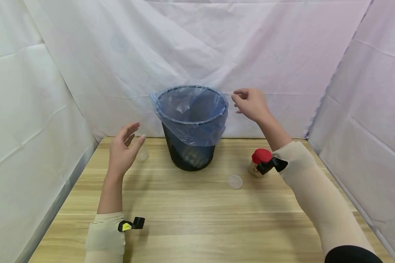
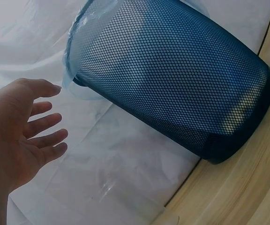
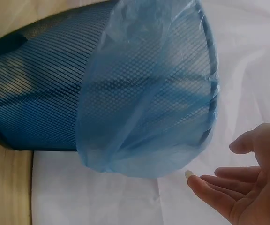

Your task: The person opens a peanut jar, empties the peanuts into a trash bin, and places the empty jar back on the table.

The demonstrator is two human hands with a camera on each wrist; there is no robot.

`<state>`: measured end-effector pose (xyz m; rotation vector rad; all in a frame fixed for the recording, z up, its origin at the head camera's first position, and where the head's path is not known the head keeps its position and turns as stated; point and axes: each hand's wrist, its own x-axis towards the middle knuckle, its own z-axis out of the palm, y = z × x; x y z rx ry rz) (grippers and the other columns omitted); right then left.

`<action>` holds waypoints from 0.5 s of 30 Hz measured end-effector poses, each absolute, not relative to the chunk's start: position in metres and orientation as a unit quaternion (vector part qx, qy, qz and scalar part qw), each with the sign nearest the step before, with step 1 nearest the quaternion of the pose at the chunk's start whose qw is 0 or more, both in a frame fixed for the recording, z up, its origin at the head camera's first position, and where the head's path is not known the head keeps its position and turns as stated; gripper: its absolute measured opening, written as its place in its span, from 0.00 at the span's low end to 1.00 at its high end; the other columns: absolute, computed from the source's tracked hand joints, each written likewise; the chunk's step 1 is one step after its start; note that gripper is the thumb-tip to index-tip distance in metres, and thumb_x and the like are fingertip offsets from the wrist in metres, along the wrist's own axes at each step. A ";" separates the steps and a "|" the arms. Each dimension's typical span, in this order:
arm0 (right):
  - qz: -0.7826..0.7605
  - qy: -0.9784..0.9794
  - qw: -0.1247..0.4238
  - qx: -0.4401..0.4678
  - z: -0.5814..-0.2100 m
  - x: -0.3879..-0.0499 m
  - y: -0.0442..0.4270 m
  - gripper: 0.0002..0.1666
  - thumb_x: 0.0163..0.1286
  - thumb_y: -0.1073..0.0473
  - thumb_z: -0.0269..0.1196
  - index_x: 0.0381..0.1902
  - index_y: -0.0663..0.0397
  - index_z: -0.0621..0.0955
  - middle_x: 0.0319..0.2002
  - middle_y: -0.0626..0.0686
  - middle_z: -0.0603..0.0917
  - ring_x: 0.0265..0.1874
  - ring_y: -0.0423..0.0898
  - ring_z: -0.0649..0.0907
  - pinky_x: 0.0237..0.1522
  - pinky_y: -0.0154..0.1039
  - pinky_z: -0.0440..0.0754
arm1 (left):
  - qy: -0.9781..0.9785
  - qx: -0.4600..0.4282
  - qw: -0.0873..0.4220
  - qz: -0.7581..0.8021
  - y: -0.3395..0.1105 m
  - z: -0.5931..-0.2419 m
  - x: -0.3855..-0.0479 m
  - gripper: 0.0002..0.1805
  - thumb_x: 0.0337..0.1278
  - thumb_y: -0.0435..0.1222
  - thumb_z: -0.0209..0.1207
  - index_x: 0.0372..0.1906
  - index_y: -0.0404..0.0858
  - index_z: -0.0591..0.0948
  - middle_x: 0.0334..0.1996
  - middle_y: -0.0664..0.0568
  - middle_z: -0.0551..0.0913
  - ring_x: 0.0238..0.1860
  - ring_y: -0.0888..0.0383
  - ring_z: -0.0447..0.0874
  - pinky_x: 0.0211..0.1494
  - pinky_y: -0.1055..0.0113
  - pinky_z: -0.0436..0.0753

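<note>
A black mesh bin (image 1: pixel 191 157) stands at the table's back, a blue plastic bag (image 1: pixel 197 131) lining it and folded over its rim. To the bin's left, my left hand (image 1: pixel 122 151) is raised with fingers loosely bent, holding nothing; the left wrist view shows the hand (image 2: pixel 25 126) apart from the mesh wall (image 2: pixel 172 70). My right hand (image 1: pixel 251 104) hovers right of the rim, fingers relaxed and empty. In the right wrist view, that hand (image 3: pixel 247 180) is apart from the bag's overhanging edge (image 3: pixel 139 154).
Behind my left hand is a clear plastic cup (image 1: pixel 143 155). A clear round lid (image 1: pixel 235 182) lies right of the bin. Beside it stands a jar with a red top (image 1: pixel 262 156), partly behind my right wrist's camera. White cloth (image 1: pixel 135 54) hangs behind the table.
</note>
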<state>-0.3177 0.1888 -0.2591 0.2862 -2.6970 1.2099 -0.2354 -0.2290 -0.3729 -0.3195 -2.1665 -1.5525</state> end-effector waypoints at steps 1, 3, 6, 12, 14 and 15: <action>0.410 -0.902 0.093 0.100 -0.262 -0.314 0.190 0.29 0.84 0.47 0.57 0.73 0.57 0.80 0.64 0.62 0.87 0.58 0.56 0.89 0.44 0.34 0.91 | -0.786 -0.117 0.226 -0.563 -0.229 -0.372 -0.235 0.28 0.73 0.33 0.68 0.73 0.33 0.77 0.71 0.43 0.81 0.76 0.47 0.76 0.81 0.48 0.72; 0.414 -0.897 0.108 0.110 -0.269 -0.308 0.193 0.28 0.84 0.48 0.58 0.71 0.58 0.82 0.61 0.61 0.89 0.55 0.55 0.90 0.45 0.35 0.91 | -0.788 -0.118 0.225 -0.561 -0.229 -0.371 -0.234 0.28 0.73 0.33 0.68 0.74 0.33 0.77 0.71 0.43 0.81 0.76 0.47 0.76 0.81 0.48 0.72; 0.409 -0.896 0.126 0.121 -0.279 -0.296 0.196 0.26 0.84 0.48 0.60 0.69 0.56 0.84 0.57 0.60 0.90 0.52 0.54 0.90 0.46 0.34 0.91 | -0.791 -0.115 0.223 -0.557 -0.229 -0.370 -0.232 0.28 0.73 0.33 0.68 0.74 0.34 0.77 0.72 0.43 0.81 0.76 0.47 0.76 0.81 0.49 0.72; 0.440 -0.880 0.129 0.123 -0.298 -0.270 0.202 0.25 0.84 0.47 0.61 0.68 0.55 0.85 0.59 0.59 0.90 0.53 0.52 0.91 0.48 0.27 0.88 | -0.791 -0.116 0.225 -0.557 -0.229 -0.369 -0.229 0.27 0.72 0.32 0.68 0.73 0.35 0.78 0.71 0.44 0.81 0.75 0.48 0.76 0.81 0.49 0.73; 0.460 -0.871 0.128 0.116 -0.303 -0.261 0.206 0.25 0.83 0.47 0.61 0.68 0.55 0.85 0.61 0.60 0.89 0.53 0.48 0.90 0.49 0.25 0.87 | -0.792 -0.120 0.224 -0.555 -0.229 -0.369 -0.229 0.27 0.72 0.32 0.68 0.73 0.34 0.78 0.71 0.43 0.82 0.75 0.47 0.77 0.81 0.48 0.73; 0.465 -0.868 0.129 0.112 -0.307 -0.256 0.208 0.25 0.83 0.46 0.61 0.68 0.54 0.85 0.61 0.59 0.89 0.51 0.44 0.90 0.48 0.25 0.87 | -0.793 -0.121 0.224 -0.553 -0.229 -0.369 -0.229 0.27 0.72 0.32 0.68 0.73 0.34 0.78 0.71 0.43 0.81 0.75 0.46 0.77 0.81 0.47 0.73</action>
